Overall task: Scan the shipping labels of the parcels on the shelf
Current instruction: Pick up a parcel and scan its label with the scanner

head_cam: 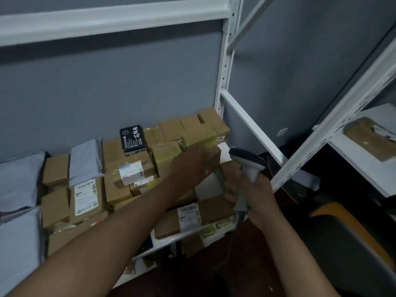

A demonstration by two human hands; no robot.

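Right grip (255, 196) wraps around the handle of a white and grey barcode scanner (246, 166), whose head is tilted up and to the left, toward the parcels. Left grip (192, 163) reaches across to a brown cardboard box (205, 155) at the right end of the pile; the fingers curl over its top edge, though motion blur hides just how they sit.

Parcels fill the white metal shelf (225, 146) — cardboard boxes stacked in rows, several with yellowish tape, and grey plastic mailers (19, 179) at the left. A small black box with white characters (133, 139) stands on top of the stack, near the back. White shipping labels show on a few boxes: one on an upright box at the left (85, 196), one on a box in the middle (131, 172), and one on a flat box at the shelf's front edge (189, 215) — just below the left forearm.
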